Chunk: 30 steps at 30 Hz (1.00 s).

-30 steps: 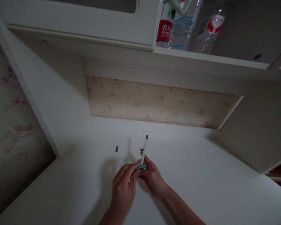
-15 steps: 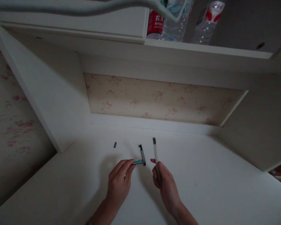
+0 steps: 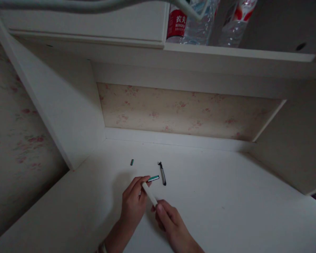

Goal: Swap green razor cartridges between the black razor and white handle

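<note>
Both my hands meet low on a white desk [image 3: 226,196]. My right hand [image 3: 168,219] is closed around a slim white pen barrel [image 3: 149,194] that slants up to the left. My left hand [image 3: 133,203] pinches the barrel's upper end with its fingertips. Just past those fingertips a short green-and-white piece [image 3: 153,178] lies on the desk. A dark pen part with a clip [image 3: 162,173] lies to its right. A tiny green cap [image 3: 132,162] lies farther back to the left.
The desk sits in a white alcove with floral wallpaper [image 3: 179,112] behind. A shelf [image 3: 237,52] above carries plastic water bottles [image 3: 189,21]. A white side panel [image 3: 65,105] closes the left; a cable [image 3: 68,5] crosses the top.
My right hand swung the white barrel from pointing upward to slanting left and moved toward my left hand, which now grips its end. The green piece left my left fingertips and lies on the desk.
</note>
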Tool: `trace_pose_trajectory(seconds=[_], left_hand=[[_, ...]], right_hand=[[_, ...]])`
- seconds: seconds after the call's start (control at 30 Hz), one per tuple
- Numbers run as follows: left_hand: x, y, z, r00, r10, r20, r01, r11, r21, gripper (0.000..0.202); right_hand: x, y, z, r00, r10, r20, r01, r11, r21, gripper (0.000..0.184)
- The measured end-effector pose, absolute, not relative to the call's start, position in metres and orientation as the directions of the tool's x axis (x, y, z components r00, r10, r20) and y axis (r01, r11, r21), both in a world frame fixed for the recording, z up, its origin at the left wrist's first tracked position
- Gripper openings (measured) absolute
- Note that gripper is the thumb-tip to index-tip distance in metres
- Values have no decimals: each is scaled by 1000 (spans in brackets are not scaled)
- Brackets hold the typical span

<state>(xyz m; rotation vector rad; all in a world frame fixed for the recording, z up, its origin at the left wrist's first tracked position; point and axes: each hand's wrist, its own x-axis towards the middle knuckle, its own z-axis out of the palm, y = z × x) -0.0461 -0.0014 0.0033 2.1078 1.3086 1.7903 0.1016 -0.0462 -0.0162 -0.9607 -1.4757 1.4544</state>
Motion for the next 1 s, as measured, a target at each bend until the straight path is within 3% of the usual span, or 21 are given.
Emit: trace_pose_trajectory(seconds=[0.1, 0.27, 0.43, 0.63, 0.77, 1.0], left_hand=[[-46, -2, 2, -57, 631, 773, 531, -637, 559, 20], [-45, -1, 3, -80, 619, 781, 544, -629, 555, 15], [-45, -1, 3, -62, 623, 780, 562, -623, 543, 17], [-45, -2, 2, -48, 617, 786, 552, -639, 535, 16], [-44, -3, 1, -37, 629, 777, 566, -628, 535, 16], [-43, -2, 1, -40, 628, 778, 580, -619, 529, 16]], right_hand=[[102, -43, -21, -322, 946, 42, 20, 52, -998, 47], [101, -39, -26, -212, 977, 23, -64, 10, -998, 44], [97, -41, -31, -286, 957, 42, -33, 33, -999, 42], [100, -38, -31, -159, 987, 23, -50, 16, -999, 44], [97, -41, -32, -236, 972, 21, -36, 13, -999, 45], [96, -38, -31, -174, 984, -25, -163, -54, -985, 46]])
